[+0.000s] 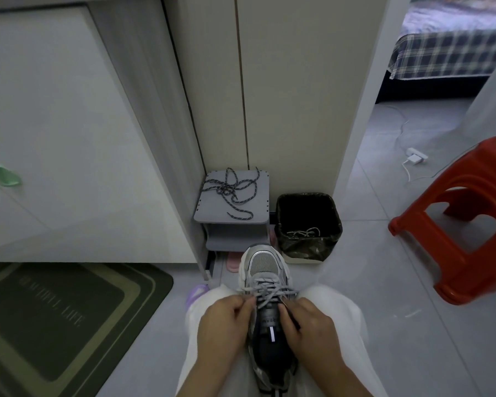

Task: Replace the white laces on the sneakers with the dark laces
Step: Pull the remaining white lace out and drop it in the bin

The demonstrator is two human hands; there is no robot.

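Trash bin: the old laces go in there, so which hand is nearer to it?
Right. The right hand is on the sneaker side facing the trash bin; the left hand is on the opposite side.

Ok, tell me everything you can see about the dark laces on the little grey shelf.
The dark laces are round, rope-like cords, dark with light flecks. They lie in a loose tangle on top of the small grey shelf, which stands against the wall, left of the black bin. One end curls near the shelf's front edge, and loops reach towards the back. Only the shelf top touches them.
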